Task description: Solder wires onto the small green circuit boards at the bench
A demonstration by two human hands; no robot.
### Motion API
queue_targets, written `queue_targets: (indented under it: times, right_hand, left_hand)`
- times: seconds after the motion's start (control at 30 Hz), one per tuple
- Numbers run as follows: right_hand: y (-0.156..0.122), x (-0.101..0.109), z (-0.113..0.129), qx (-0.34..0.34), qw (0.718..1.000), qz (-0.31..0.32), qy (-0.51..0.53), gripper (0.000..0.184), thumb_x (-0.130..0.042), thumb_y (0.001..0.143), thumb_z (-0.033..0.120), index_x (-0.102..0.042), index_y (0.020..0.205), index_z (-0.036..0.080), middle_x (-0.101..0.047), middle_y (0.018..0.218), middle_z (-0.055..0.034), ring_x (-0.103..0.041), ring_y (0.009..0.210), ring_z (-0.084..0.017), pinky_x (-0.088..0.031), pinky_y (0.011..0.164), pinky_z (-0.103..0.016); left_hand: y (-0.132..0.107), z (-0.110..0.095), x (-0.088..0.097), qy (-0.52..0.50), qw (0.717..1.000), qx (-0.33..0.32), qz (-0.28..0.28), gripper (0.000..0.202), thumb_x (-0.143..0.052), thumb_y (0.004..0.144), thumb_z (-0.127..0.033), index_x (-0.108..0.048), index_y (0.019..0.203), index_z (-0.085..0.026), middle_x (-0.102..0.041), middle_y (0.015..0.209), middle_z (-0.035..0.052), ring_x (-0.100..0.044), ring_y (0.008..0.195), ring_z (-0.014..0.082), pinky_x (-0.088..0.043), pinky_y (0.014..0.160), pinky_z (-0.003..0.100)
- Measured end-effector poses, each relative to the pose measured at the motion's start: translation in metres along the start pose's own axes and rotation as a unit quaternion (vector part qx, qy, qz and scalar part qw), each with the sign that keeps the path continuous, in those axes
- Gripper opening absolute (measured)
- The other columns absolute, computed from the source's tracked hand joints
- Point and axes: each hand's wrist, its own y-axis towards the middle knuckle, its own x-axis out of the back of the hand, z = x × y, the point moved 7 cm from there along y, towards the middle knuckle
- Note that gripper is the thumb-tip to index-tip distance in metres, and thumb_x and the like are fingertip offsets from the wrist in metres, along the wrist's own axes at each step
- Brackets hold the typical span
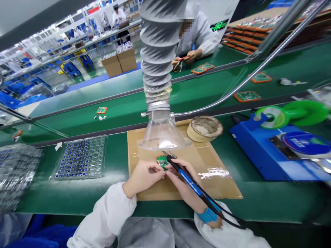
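Where the green bench (pixel 116 168) carries your cardboard (pixel 219 184), factory hall (pixel 85 27) behind, the board (pixel 162 161) sits above it, edge pinched in your left hand (pixel 143 177). Your right hand (pixel 184 188) is closed round the iron (pixel 190 182), long axis slanting lower right to upper left, nose at the board; its white lettering is too small to read.

The left hand (pixel 142 177) and right hand (pixel 184 187) hide some of the green board (pixel 162 160). The top edge cuts the grey hose (pixel 158 44). The blurry tray stack (pixel 17 172) runs off the left side.
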Motion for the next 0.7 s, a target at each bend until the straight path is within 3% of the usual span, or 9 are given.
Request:
queue_targets:
  times: [0.33,0.57,0.7]
  right_hand:
    - [-0.001,0.002,-0.006,-0.031,0.999,-0.02,-0.006,0.028,-0.075,0.087,0.037,-0.065,0.11,0.024,-0.073,0.092,-0.0032,-0.073,0.083,-0.021,-0.063,0.078,-0.033]
    - [-0.002,0.001,-0.006,-0.026,0.999,0.0,-0.036,0.025,-0.073,0.089,0.035,-0.067,0.111,0.025,-0.074,0.094,-0.0027,-0.073,0.086,-0.02,-0.062,0.082,-0.033]
    - [-0.001,0.0,-0.003,-0.022,0.999,-0.005,-0.029,0.025,-0.071,0.09,0.036,-0.066,0.112,0.026,-0.073,0.096,-0.0033,-0.073,0.087,-0.021,-0.062,0.082,-0.033]
  left_hand:
    - [-0.002,-0.016,0.005,0.115,0.989,-0.09,-0.029,0.014,-0.071,0.086,-0.025,-0.077,0.074,-0.02,-0.072,0.069,0.0017,-0.061,0.069,0.0157,-0.047,0.075,0.031]
    - [-0.006,-0.031,0.002,0.243,0.946,-0.215,-0.029,0.017,-0.063,0.088,-0.022,-0.069,0.072,-0.019,-0.067,0.073,0.0031,-0.061,0.078,0.0178,-0.041,0.078,0.035]
    - [-0.005,-0.027,0.003,0.242,0.949,-0.2,-0.032,0.014,-0.064,0.088,-0.023,-0.07,0.076,-0.021,-0.068,0.073,0.0018,-0.063,0.078,0.0176,-0.041,0.08,0.036]
